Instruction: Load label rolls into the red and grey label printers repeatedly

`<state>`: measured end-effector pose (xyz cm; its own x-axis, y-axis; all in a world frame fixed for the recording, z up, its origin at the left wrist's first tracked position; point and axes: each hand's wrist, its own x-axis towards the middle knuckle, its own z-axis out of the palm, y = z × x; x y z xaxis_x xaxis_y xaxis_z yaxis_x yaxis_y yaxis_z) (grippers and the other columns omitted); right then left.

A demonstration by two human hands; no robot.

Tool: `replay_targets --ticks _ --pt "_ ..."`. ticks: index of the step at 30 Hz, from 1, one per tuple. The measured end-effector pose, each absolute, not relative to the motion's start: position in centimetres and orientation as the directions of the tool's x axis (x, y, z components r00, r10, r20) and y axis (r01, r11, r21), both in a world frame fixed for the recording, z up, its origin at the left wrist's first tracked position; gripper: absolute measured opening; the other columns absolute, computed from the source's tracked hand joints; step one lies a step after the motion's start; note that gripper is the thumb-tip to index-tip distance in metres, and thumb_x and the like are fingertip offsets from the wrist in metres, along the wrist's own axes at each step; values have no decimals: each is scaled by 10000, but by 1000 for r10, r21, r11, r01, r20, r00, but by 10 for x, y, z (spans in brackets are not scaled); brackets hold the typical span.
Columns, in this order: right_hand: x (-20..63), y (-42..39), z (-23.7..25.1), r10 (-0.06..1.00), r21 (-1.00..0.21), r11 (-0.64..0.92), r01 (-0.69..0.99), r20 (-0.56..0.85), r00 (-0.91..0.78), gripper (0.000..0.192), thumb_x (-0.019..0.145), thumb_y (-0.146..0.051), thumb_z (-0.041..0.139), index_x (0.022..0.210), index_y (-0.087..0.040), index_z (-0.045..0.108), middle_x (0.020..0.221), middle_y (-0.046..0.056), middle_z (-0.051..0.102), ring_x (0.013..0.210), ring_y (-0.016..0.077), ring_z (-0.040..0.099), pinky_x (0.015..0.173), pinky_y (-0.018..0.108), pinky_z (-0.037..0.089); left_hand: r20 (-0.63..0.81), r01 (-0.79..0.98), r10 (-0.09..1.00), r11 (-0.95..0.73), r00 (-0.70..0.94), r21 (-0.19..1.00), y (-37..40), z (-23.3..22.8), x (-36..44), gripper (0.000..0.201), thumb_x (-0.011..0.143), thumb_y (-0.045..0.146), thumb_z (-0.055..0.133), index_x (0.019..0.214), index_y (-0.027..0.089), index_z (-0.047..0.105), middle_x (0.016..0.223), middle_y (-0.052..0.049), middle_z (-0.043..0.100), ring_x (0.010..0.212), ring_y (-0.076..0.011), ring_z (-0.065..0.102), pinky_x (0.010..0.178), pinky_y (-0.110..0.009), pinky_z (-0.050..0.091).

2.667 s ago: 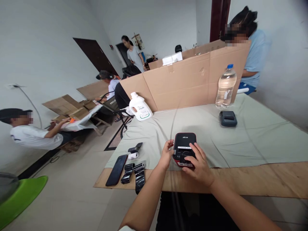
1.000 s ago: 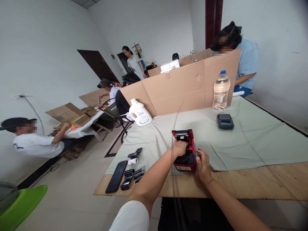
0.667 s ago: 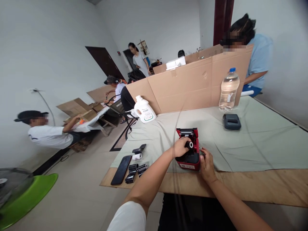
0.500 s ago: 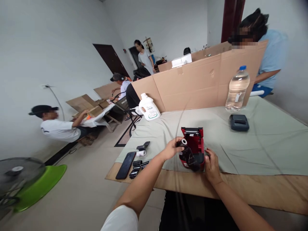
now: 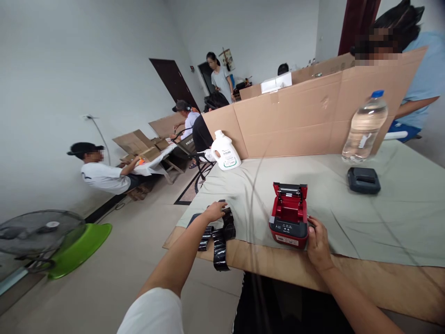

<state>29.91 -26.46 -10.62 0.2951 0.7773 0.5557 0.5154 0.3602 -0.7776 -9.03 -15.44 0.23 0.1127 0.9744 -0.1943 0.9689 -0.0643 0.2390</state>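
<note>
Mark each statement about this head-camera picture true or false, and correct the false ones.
1. The lid of the red printer stands open. True.
2. The right hand rests beside the printer's front right corner. True.
3. The left hand is inside the printer. False: it is off to the left, over the black rolls at the table edge.
4. The water bottle lies on its side. False: it stands upright by the cardboard divider.
5. A small dark printer sits on the cloth near the bottle. True.
6. The white jug is next to the right hand. False: it stands far off, by the divider.
</note>
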Motion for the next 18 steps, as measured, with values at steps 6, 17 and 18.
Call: replay_targets --ticks 6,17,18 --pt "300 -265 -107 785 -783 359 508 548 290 398 955 -422 295 1199 -173 487 1206 138 537 1126 265 482 960 514 387 -39 976 998 -46 56 211 -172 -5 -100 363 781 82 419 1067 153 630 1134 -99 635 1113 -200 547 1002 -287 371" --pt "300 -265 -106 791 -792 357 495 539 290 401 950 -429 300 1191 -177 498 1182 137 551 1114 271 492 955 521 387 -46 955 995 93 -83 283 -185 -32 -133 518 602 37 577 1100 175 596 1256 -122 580 1215 -282 470 1018 -349 332" --pt "300 -265 -106 789 -790 358 497 541 291 401 950 -427 301 1196 -177 495 1183 137 550 1116 271 492 955 521 388 -40 945 995 103 -95 310 -182 -30 -133 476 602 42 579 1056 180 611 1214 -116 605 1190 -282 489 1012 -350 336"
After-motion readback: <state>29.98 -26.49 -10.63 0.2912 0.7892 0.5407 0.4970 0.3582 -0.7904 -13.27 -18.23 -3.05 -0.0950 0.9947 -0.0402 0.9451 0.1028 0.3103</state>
